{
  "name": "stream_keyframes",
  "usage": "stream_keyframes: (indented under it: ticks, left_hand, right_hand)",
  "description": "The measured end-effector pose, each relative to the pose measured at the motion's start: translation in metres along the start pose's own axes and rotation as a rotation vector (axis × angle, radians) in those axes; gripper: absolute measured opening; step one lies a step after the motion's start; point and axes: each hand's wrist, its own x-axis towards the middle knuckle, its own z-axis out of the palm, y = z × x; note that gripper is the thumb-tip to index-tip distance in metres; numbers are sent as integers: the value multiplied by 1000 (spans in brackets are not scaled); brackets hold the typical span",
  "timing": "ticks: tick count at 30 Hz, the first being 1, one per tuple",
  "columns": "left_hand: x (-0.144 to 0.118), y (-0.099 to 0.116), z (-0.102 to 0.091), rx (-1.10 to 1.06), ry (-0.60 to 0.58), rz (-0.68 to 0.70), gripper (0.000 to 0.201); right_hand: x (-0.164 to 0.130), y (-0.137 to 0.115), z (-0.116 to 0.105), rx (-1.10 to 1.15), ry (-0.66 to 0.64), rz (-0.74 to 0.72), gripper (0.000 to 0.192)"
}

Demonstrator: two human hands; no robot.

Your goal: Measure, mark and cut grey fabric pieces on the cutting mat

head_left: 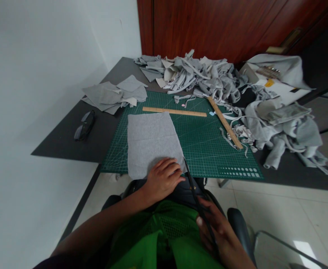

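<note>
A roughly square piece of grey cloth [152, 140] lies flat on the green cutting mat [200, 145], its near edge at the mat's front. My left hand [164, 177] rests on the cloth's near right corner, fingers together and curled over it, thumb toward the right edge. Low on the right, my right hand [218, 228] is wrapped around the handles of long dark scissors [191, 183]. The tips of the blades touch the cloth's right edge, close beside my left fingers. Part of the handles is hidden by my right hand.
Behind the cloth lies a wooden ruler [175, 111]; another wooden ruler [225, 123] slants at the right. Grey scraps [206, 74] are heaped at the back, more fabric [287, 127] at right. Flat grey pieces [113, 93] and glasses [84, 126] are at left.
</note>
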Motion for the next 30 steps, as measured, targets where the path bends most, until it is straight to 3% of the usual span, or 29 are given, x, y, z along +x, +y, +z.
stream_keyframes:
  ticks: [4, 8, 10, 19, 30]
  left_hand:
    - [-1, 2, 1, 50, -27, 1, 20]
    - [-1, 4, 3, 204, -125, -77, 56]
    - [-1, 5, 4, 230, -158, -83, 63]
    - [-1, 1, 3, 191, -98, -47, 53]
    - [0, 5, 1, 12, 10, -70, 11]
  right_hand:
    - [-2, -1, -3, 14, -7, 44, 66]
    - [-9, -10, -5, 128, 92, 131, 65]
    - [-10, -13, -7, 171, 120, 154, 68]
    - [11, -14, -7, 142, -27, 37, 61]
    - [9, -24, 6, 92, 15, 52, 52]
